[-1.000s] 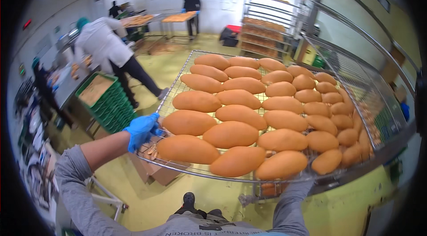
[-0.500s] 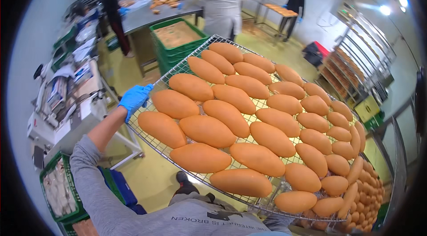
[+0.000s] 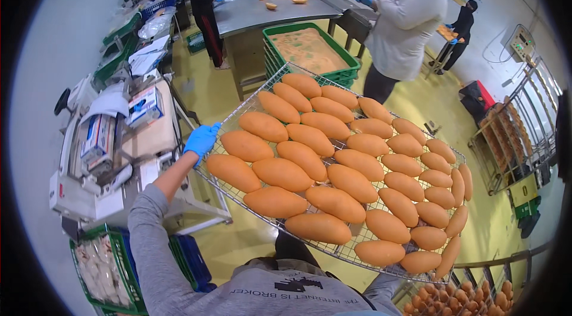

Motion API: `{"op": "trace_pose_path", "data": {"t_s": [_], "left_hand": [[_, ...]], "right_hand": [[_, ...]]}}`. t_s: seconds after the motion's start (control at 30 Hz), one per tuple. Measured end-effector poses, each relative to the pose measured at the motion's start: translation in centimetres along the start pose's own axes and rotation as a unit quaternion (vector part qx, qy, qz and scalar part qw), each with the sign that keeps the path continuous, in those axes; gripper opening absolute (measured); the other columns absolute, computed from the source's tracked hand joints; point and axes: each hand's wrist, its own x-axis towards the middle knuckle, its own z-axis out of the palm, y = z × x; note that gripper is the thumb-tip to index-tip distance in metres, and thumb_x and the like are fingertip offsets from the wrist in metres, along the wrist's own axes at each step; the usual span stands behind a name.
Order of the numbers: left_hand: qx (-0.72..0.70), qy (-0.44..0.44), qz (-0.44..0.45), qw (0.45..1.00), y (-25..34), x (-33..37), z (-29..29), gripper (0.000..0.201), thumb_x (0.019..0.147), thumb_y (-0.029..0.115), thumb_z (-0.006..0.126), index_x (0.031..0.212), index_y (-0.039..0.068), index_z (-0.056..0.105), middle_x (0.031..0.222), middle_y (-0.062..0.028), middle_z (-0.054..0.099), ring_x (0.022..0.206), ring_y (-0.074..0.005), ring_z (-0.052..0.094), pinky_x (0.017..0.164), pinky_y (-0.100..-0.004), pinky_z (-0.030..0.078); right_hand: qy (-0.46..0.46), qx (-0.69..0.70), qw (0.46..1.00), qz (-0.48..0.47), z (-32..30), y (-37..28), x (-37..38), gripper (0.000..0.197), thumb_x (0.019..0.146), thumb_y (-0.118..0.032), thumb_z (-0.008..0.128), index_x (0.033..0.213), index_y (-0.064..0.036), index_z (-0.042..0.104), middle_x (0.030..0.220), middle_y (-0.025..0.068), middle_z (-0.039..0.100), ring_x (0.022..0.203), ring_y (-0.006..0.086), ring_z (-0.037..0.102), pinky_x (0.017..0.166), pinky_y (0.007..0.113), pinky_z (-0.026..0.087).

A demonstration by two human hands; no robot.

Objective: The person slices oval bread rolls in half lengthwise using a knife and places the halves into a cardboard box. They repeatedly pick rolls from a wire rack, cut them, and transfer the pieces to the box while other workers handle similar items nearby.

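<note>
A wire rack (image 3: 245, 105) covered with many golden-brown oval bread rolls (image 3: 282, 174) is held up in front of me, tilted, with its far right corner lower in the picture. My left hand (image 3: 202, 139), in a blue glove, is closed on the rack's left edge. The rolls lie in rough rows, some touching. My right sleeve (image 3: 383, 287) goes beneath the rack's near side, and the hand itself is hidden.
Stacked green crates (image 3: 353, 65) stand beyond the rack, near a steel table (image 3: 253, 18) with rolls on it. A person in a white coat (image 3: 405, 30) is close behind them. At lower right, more rolls (image 3: 459, 301) fill another rack. A machine bench (image 3: 143, 131) stands left.
I have turned rightward from the filled rack, carrying the wire rack along. The person in white now stands farther right in view, facing left with raised hands. My left grip is unchanged.
</note>
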Motion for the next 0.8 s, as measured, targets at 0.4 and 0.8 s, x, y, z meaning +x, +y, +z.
{"op": "trace_pose_path", "data": {"t_s": [0.4,0.8], "left_hand": [[0.067,0.016,0.063,0.996,-10.1,32.0,8.5,0.061,0.093,0.048,0.035,0.069,-0.002,0.061,0.075,-0.0262,0.059,0.073,-0.043,0.056,0.069,-0.0485,0.044],[0.027,-0.014,0.0,1.0,-7.5,56.6,14.0,0.056,0.092,0.046,0.039,0.07,0.0,0.061,0.074,-0.0251,0.059,0.071,-0.043,0.055,0.067,-0.048,0.043]], "right_hand": [[0.318,0.11,0.938,-0.081,-1.5,7.1,23.8,0.025,0.092,-0.032,0.043,0.094,-0.0078,0.052,0.068,0.0018,0.05,0.049,0.0111,0.04,0.048,0.027,0.039],[0.451,0.179,0.873,-0.048,8.2,15.3,31.8,0.023,0.092,-0.03,0.044,0.091,-0.0081,0.051,0.067,0.0013,0.049,0.051,0.0117,0.041,0.049,0.028,0.039]]}}
